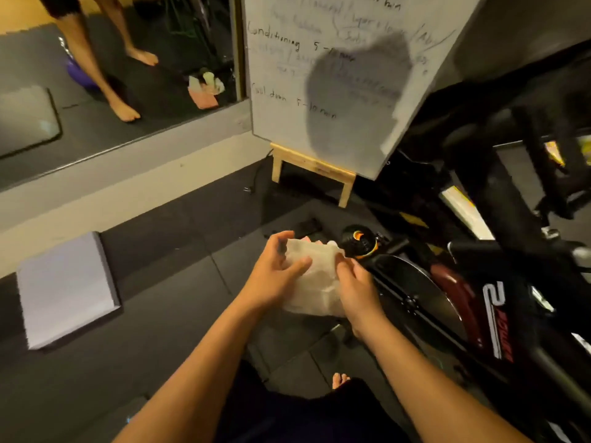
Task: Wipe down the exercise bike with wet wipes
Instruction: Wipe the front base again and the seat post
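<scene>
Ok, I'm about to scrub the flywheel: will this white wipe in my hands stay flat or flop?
Probably floppy: the wipe sags and creases between the left hand and right hand. Likely very light, as a loose finger pinch holds it up. It may bunch when pushed over the flywheel, so fold it first.

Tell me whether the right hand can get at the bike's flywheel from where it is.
Probably yes: the right hand, holding the wipe with the left hand, sits right beside the flywheel with nothing between them.
</scene>
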